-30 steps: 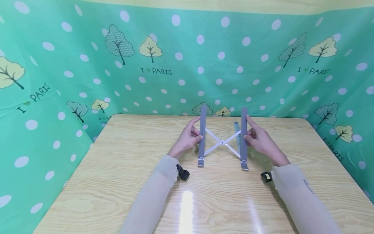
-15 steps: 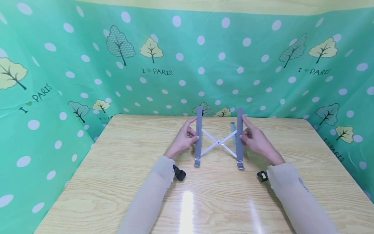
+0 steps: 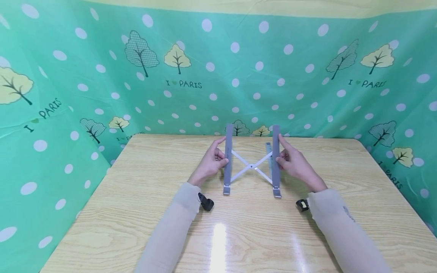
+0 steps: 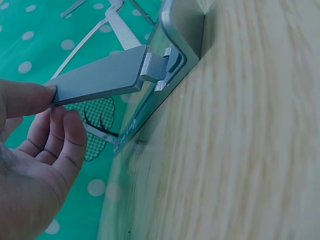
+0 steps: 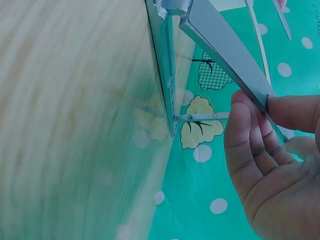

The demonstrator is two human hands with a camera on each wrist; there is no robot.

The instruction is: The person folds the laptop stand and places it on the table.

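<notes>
A grey folding laptop stand (image 3: 228,151) stands unfolded near the table's far side, its two long bars raised at a slant. Thin silver cross braces (image 3: 241,157) join the bars in an X. My left hand (image 3: 209,163) pinches the left bar (image 4: 100,77) between thumb and fingers. On the other side, my right hand (image 3: 296,163) pinches the right bar (image 5: 230,50) in the same way. Beneath the right bar, a lower base bar (image 5: 165,75) lies along the tabletop, with a thin support strut (image 5: 205,116) rising from it. The left base bar is hidden in the head view.
The wooden table (image 3: 136,212) extends around the stand on all sides. Behind it and at the sides hangs a green dotted curtain (image 3: 191,102) with printed trees. Black wrist cameras (image 3: 206,203) sit at both cuffs.
The laptop stand and both hands have shifted a little to the left together. Both hands keep their hold, and the gap between the bars looks about the same.
</notes>
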